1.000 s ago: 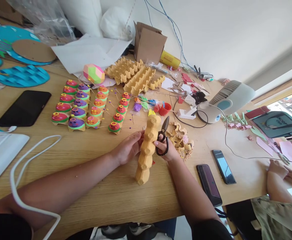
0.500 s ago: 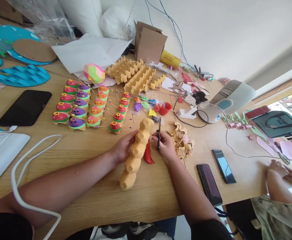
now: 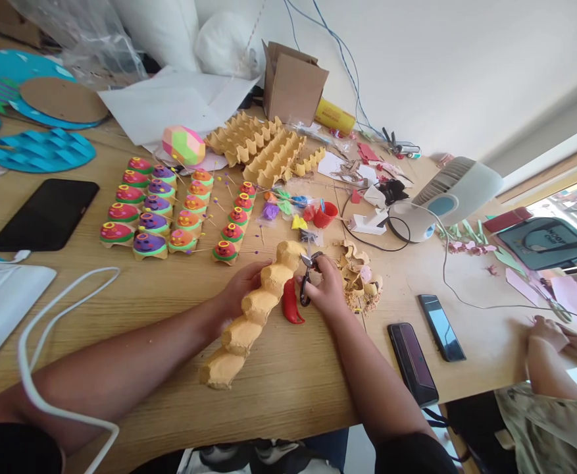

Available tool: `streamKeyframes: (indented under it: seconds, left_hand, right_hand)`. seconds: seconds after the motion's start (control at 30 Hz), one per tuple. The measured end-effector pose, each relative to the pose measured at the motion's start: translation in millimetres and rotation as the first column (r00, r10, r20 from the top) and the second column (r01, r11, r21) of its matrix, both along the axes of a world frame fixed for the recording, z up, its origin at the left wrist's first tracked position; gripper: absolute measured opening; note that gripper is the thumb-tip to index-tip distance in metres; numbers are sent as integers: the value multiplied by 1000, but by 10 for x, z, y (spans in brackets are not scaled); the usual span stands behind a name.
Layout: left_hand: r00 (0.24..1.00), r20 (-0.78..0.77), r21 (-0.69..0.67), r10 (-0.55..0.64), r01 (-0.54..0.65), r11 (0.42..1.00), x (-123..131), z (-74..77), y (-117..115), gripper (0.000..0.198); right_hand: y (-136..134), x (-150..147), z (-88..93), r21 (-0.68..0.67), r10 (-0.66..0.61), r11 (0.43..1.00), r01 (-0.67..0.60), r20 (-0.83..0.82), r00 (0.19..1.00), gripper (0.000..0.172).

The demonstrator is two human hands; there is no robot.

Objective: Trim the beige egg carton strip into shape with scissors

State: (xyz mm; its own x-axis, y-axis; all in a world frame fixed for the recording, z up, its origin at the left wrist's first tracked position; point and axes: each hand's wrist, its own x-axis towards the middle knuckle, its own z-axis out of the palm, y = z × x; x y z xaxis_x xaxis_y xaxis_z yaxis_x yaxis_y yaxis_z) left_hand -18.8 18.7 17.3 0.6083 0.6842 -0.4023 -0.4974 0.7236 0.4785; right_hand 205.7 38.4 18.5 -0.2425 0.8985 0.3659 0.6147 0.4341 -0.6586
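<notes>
A yellow strip of egg carton (image 3: 243, 320) with several bumps is held by my left hand (image 3: 241, 289), whose fingers go behind it. It tilts from upper right to lower left above the table. My right hand (image 3: 325, 286) grips black-handled scissors (image 3: 306, 280), their blades apart at the strip's upper right end. Under the hands lies a red curved object (image 3: 292, 304). Just right of my right hand is a pile of carton scraps (image 3: 360, 280). Beyond the hands stand painted carton caterpillars with faces, among them a red one (image 3: 233, 224) and a purple one (image 3: 150, 217).
Uncut egg cartons (image 3: 273, 155) and a cardboard box (image 3: 293, 82) stand at the back. A red cup (image 3: 326, 214), a fan (image 3: 453, 197) and a phone (image 3: 441, 328) are to the right. A co-worker's hands (image 3: 549, 336) rest at far right. A white cable (image 3: 36, 329) loops at left.
The carton strip has turned, its lower end swinging left and its side showing more. The scissors have opened and their blades have come to the strip's upper end.
</notes>
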Motion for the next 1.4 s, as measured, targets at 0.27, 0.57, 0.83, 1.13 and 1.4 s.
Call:
streamKeyframes:
  seconds: [0.27,0.57,0.83,1.13,1.4]
  left_hand:
    - [999,-35,26,25,-24,999,7,-43,4,30]
    - [997,-77,93,22,-15,996,21,-5,-9,30]
    - [994,-100,75,39,-31,997,5,22,10,28]
    - [991,-89,59,104,-99,993,9,27,16,25]
    - [989,-112,69,94,-87,994,-1,34,20,23]
  right_hand:
    - [-36,-25,37,-241,47,965,-102,-227,973,36]
    - [-28,28,103,-410,149,843,-347,-443,884,60]
    - [5,65,125,-426,185,837,-343,-370,910,59]
    - [22,102,156,-450,203,833,-322,-292,935,55]
    - [25,87,168,-438,200,844,-309,-278,940,50]
